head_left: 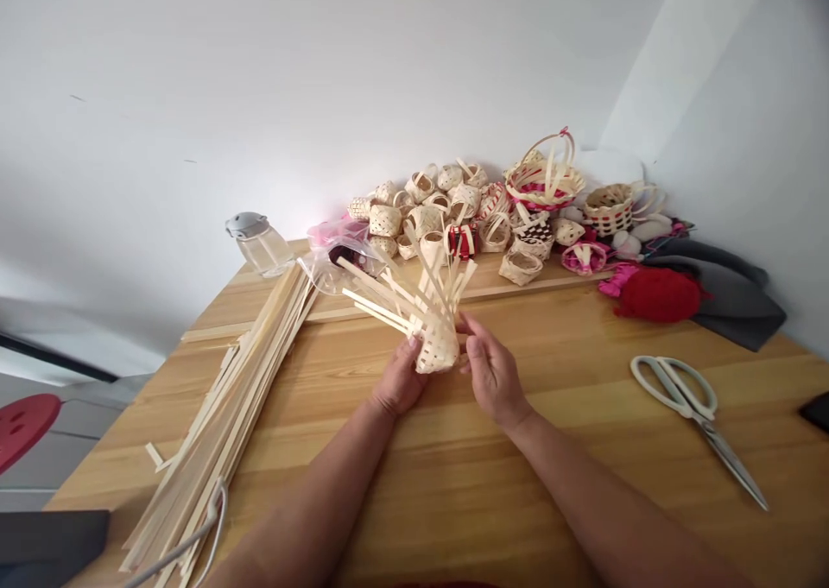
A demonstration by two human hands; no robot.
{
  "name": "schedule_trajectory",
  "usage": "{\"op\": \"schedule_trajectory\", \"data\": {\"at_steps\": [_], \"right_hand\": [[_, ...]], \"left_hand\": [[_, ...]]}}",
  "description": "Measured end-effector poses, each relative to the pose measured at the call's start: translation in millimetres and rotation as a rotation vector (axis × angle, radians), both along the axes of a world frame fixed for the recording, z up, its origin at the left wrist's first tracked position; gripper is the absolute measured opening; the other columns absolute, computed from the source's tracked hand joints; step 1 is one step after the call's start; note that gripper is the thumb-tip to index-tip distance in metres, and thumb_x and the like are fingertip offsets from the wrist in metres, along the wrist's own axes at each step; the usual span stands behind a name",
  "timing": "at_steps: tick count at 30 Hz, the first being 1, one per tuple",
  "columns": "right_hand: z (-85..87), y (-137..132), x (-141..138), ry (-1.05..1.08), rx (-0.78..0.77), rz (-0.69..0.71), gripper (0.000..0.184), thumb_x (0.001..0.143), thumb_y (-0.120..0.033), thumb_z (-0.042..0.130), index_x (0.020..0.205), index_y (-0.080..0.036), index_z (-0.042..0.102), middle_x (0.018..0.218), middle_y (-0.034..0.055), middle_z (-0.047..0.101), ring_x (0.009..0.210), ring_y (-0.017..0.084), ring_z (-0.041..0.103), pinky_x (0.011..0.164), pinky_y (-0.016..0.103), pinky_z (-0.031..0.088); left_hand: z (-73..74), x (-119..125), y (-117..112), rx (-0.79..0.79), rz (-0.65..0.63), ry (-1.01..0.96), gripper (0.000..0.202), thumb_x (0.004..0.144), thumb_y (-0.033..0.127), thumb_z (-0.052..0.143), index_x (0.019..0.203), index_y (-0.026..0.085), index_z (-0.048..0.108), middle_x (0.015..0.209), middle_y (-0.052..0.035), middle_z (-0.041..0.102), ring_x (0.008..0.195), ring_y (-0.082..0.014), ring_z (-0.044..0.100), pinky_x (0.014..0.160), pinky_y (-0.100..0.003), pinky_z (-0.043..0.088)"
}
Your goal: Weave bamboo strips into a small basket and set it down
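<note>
Well, basket (438, 350) (loose-ended) between hands (398, 379) (495, 374)

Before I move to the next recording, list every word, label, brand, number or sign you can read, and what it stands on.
No text can be read.
Woven piece in the left hand: no lettering visible.
Scissors: none visible.
Bottle: none visible.
Dark item by the clear plastic: too blurred to tell.
</note>
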State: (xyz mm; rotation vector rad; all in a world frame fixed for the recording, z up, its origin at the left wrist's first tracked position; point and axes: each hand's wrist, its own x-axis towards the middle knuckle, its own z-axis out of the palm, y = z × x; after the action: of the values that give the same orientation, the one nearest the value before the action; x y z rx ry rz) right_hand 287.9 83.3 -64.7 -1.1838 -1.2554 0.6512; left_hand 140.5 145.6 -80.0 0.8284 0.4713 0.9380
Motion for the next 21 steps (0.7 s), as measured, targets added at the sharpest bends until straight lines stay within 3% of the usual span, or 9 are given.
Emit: {"op": "schedule_trajectory", "data": {"at_steps": [2,5,7,9,12,17,21], "right_hand": [[-3.2,2,5,0.004,-0.056,-0.095,0.033,0.1,-0.049,0.052,0.116,-0.025,0.069,0.096,0.0066,0.075,0.077,0.022,0.07,0.072,0.035,0.057],[-4.0,5,11,0.02,-0.05,-0.148,0.039,0.101,-0.048,0.051,0.076,-0.023,0.066,0.059,0.0008,0.062,0.058,0.017,0.062,0.062,0.031,0.052],[-0.7,5,10,0.014,0.016,-0.146,0.034,0.098,-0.045,0.058,0.074,-0.022,0.066,0.069,0.0026,0.066,0.068,0.019,0.065,0.066,0.031,0.053],[4.4,3,7,-0.044,0.089,-0.116,0.016,0.092,-0.039,0.068,0.093,-0.023,0.07,0.099,0.0072,0.072,0.091,0.023,0.068,0.076,0.034,0.056],[10.8,0,1,-0.192,0.151,-0.082,0.031,0.088,-0.03,0.074,0.118,-0.027,0.068,0.125,0.0093,0.065,0.111,0.027,0.063,0.087,0.039,0.057],[12.2,-2,-5,-0.319,0.151,-0.12,0.04,0.086,-0.022,0.072,0.124,-0.028,0.065,0.12,0.0085,0.066,0.107,0.025,0.063,0.083,0.038,0.058],[10.7,-2,-7,-0.332,0.122,-0.118,0.037,0.084,-0.018,0.07,0.119,-0.027,0.064,0.111,0.0078,0.068,0.101,0.025,0.064,0.078,0.038,0.058]], "left_hand": [[-2.2,-4,5,-0.064,-0.016,-0.03,0.072,0.072,0.063,0.079,0.122,0.013,0.067,0.119,-0.0154,0.072,0.116,-0.0337,0.066,0.101,-0.045,0.05],[-2.4,-7,14,-0.114,0.071,-0.059,0.062,0.072,0.054,0.083,0.118,0.015,0.068,0.117,-0.0117,0.073,0.113,-0.0297,0.067,0.102,-0.043,0.05],[-1.1,-6,18,-0.133,0.12,-0.072,0.056,0.074,0.049,0.083,0.118,0.017,0.067,0.119,-0.0098,0.073,0.113,-0.028,0.067,0.103,-0.042,0.049],[1.4,-4,18,-0.124,0.133,-0.077,0.052,0.076,0.044,0.083,0.118,0.018,0.066,0.121,-0.0092,0.072,0.117,-0.028,0.065,0.104,-0.042,0.049],[6.2,-1,14,-0.066,0.091,-0.065,0.048,0.075,0.038,0.084,0.114,0.017,0.065,0.119,-0.0099,0.073,0.119,-0.0293,0.064,0.104,-0.043,0.048],[10.3,2,5,-0.051,-0.011,-0.029,0.047,0.074,0.037,0.084,0.112,0.014,0.067,0.112,-0.0114,0.075,0.113,-0.0294,0.067,0.101,-0.041,0.05],[8.1,4,2,-0.053,0.016,-0.007,0.047,0.076,0.046,0.082,0.106,0.011,0.07,0.104,-0.0127,0.076,0.108,-0.0301,0.069,0.098,-0.041,0.051]]}}
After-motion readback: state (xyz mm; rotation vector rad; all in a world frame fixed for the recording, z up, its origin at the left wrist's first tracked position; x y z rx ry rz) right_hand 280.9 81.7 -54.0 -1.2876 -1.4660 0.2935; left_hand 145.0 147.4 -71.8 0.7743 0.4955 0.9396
